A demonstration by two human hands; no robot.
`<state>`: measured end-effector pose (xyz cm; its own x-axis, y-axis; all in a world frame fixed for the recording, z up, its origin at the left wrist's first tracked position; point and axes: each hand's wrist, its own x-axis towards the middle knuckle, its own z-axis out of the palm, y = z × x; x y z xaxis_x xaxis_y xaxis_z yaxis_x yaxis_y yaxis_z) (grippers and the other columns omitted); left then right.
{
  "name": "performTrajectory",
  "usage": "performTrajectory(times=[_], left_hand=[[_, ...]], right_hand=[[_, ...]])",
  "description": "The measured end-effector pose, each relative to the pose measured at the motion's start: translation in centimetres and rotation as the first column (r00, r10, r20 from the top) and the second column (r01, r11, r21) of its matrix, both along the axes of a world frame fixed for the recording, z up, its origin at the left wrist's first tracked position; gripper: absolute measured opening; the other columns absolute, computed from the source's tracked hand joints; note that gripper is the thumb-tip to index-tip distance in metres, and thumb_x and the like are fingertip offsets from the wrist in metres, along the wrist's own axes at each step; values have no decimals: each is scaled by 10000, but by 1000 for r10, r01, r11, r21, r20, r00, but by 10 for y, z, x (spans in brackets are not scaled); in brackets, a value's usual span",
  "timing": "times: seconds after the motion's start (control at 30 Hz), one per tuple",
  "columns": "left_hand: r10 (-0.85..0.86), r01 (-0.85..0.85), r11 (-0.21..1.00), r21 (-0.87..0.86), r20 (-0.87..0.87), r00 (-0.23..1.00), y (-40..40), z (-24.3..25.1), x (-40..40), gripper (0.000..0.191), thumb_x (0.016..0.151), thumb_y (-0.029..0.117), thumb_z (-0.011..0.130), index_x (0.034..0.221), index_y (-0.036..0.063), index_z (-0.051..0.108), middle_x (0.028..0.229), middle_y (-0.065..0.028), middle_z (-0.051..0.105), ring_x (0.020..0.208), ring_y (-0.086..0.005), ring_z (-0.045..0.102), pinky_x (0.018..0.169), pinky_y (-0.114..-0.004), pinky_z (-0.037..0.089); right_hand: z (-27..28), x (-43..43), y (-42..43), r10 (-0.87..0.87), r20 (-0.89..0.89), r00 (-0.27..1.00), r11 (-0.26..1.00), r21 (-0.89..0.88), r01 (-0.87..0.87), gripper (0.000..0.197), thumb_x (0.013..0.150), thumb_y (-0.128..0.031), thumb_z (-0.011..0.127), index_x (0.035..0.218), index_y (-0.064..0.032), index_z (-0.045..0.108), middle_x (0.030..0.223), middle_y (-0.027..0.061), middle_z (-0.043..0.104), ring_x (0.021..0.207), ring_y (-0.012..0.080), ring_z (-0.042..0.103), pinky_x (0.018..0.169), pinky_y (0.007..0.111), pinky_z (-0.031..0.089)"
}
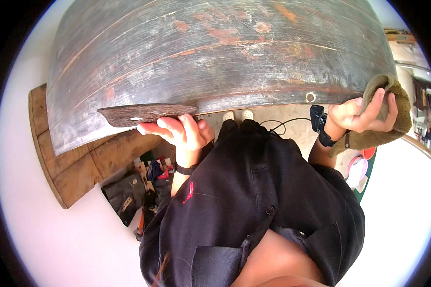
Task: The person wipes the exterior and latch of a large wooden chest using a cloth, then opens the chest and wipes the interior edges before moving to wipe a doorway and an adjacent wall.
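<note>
A large curved wooden panel (215, 57), dark and worn with reddish and whitish patches, spans the view before me. My left hand (181, 132) is at its near edge, fingers bent, touching a flat dark speckled piece (147, 114) with pointed ends and small slots, which lies along the panel's edge. Whether the fingers grip this piece is unclear. My right hand (366, 111) holds a folded olive-brown cloth (398, 114) at the panel's right end. A round pale spot or hole (310, 97) shows in the panel near that hand.
A brown wooden panel (75, 168) stands behind at the left. Below it are a dark bag (125, 193) and piled fabric items. A black cable (283, 123) loops over the floor near my feet. Red and pink containers (358, 166) are low at the right.
</note>
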<state>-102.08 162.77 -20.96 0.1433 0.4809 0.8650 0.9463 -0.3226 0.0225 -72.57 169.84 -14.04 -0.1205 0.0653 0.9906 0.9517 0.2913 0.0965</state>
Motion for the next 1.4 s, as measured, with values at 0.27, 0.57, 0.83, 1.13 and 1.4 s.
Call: performTrajectory(times=[0.27,0.57,0.83,1.13,1.4], left_hand=[[-41,40,997,-60,-10,999,-3,-1,-6,485,948,216,313,1396,31,291,1506,-231,30,1332,-535,-89,1042,-669,-33],[-26,23,997,-68,-42,999,1,-4,10,403,904,173,400,1182,-108,475,1430,-322,215,1283,-620,51,1022,-695,101],[-58,61,989,-133,23,998,-2,27,2,414,893,209,357,1094,-36,624,1270,-229,514,1295,-461,318,1096,-539,157],[-72,119,989,-83,431,899,25,98,-34,349,890,48,560,1231,-19,519,1189,-143,593,1141,-211,532,979,-319,389],[-282,363,923,-126,420,863,-16,102,-36,168,751,-66,647,909,-6,649,833,-105,669,770,-233,642,727,-316,506]], right_hand=[[-7,-5,1,-37,57,998,999,-1,37,397,923,-235,381,1289,-103,462,1164,210,433,1046,340,458,889,489,386],[-24,3,11,-28,-46,999,1000,5,28,341,856,-193,411,1114,-125,623,1136,151,513,985,303,427,867,428,363],[-22,3,16,-66,-67,996,997,-53,63,244,818,-125,503,982,-124,684,1071,58,581,929,202,508,827,344,298],[-23,9,-23,126,-372,919,989,-29,-147,219,933,-94,416,959,58,571,986,149,506,897,253,508,819,373,423],[-55,52,-67,-93,-633,769,970,-232,-73,243,924,-106,425,1059,47,558,1072,141,529,995,236,519,865,362,430]])
